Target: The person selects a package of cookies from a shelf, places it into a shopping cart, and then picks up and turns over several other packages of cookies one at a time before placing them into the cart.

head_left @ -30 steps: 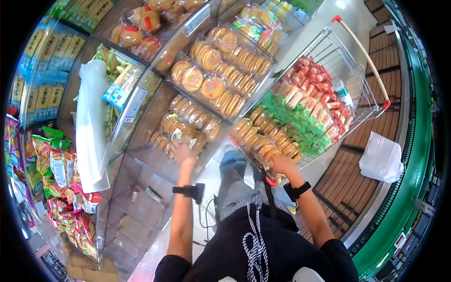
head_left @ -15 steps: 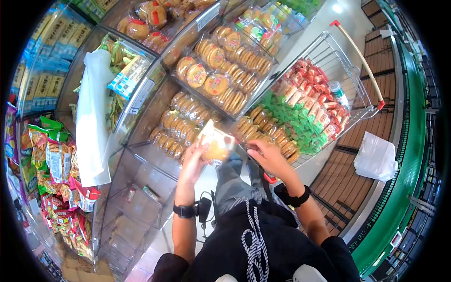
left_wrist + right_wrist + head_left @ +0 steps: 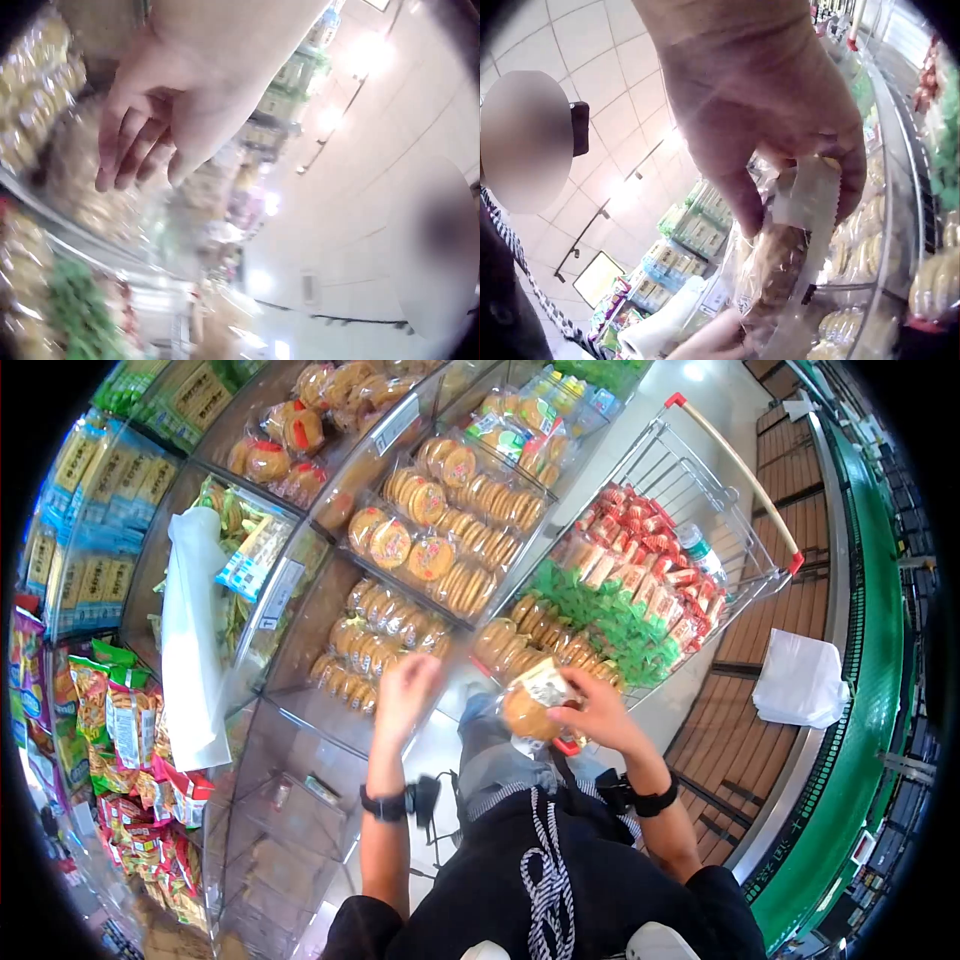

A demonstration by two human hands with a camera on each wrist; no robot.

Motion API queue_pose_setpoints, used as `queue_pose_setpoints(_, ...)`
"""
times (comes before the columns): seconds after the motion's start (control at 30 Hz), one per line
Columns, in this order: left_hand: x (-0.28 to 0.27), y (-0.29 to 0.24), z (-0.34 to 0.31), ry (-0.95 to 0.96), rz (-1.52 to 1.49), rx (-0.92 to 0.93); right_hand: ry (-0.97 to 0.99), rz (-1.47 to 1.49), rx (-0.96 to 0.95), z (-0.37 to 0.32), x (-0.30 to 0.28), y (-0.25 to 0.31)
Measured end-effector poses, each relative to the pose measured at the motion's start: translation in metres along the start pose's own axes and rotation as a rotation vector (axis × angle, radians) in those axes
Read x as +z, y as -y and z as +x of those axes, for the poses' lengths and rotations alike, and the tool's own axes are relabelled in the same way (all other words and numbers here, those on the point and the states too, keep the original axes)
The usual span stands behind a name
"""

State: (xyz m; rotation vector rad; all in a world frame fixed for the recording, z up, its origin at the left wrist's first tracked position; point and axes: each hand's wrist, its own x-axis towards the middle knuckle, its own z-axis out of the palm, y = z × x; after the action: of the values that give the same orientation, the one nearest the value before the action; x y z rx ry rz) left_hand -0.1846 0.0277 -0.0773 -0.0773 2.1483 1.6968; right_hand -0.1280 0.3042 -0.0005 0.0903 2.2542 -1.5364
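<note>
My right hand [image 3: 605,715] pinches a clear-wrapped round cookie packet [image 3: 530,710] between thumb and fingers, in front of the shopping cart's near end. The right wrist view shows the packet's crinkled plastic and pale, jagged-edged strip [image 3: 821,199] at the fingers. My left hand [image 3: 405,688] hovers by the front edge of the lower bin of wrapped cookies [image 3: 385,630]. Its fingers hang loosely curled, with nothing between them in the left wrist view [image 3: 150,127]. Rows of similar cookie packets [image 3: 510,647] lie in the cart's near end.
Green and red-wrapped snacks [image 3: 655,565] and a bottle [image 3: 700,550] fill the wire cart [image 3: 660,455]. Further bins of cookies [image 3: 440,525] rise on the left, with a roll of plastic bags [image 3: 195,640] and bagged snacks [image 3: 130,710]. A slatted wooden shelf [image 3: 730,760] runs along the right.
My left hand lifted the packet out of the lower bin and passed it to my right hand, then moved back toward the bin. The right hand left the cart's cookies and took the packet.
</note>
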Motion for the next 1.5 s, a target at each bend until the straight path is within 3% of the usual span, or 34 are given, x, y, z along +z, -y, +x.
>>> queue_pose_setpoints(0.03,-0.014,0.032,0.02,-0.141,0.275,-0.015,-0.036,0.056,0.045,-0.004,-0.005,-0.011)
queue_pose_setpoints(0.13,-0.026,0.056,0.053,-0.063,0.62,-0.178,-0.157,0.081,0.07,-0.013,-0.017,-0.036)
queue_pose_setpoints(0.23,-0.012,0.095,0.075,-0.067,0.842,-0.054,-0.204,0.113,0.134,-0.021,-0.022,-0.046)
queue_pose_setpoints(0.33,0.005,0.092,0.088,0.028,1.012,-0.104,-0.212,0.132,0.155,-0.022,-0.023,-0.043)
queue_pose_setpoints(0.47,0.016,0.112,0.107,-0.033,1.157,-0.129,-0.266,0.22,0.22,-0.026,-0.024,-0.044)
queue_pose_setpoints(0.6,0.018,0.114,0.108,-0.029,1.162,-0.093,-0.33,0.21,0.263,-0.025,-0.028,-0.053)
queue_pose_setpoints(1.0,0.028,0.124,0.122,0.0,1.172,-0.269,-0.346,0.179,0.281,-0.017,-0.024,-0.063)
queue_pose_setpoints(1.1,0.03,0.136,0.114,-0.144,1.273,-0.069,-0.345,0.248,0.317,-0.015,-0.021,-0.071)
queue_pose_setpoints(1.2,0.03,0.139,0.11,-0.144,1.231,-0.032,-0.349,0.302,0.323,-0.012,-0.018,-0.072)
queue_pose_setpoints(1.4,0.027,0.118,0.112,-0.044,1.083,-0.285,-0.354,0.201,0.291,-0.011,-0.017,-0.078)
queue_pose_setpoints(1.5,0.023,0.14,0.119,-0.083,1.077,-0.226,-0.35,0.094,0.239,-0.01,-0.016,-0.074)
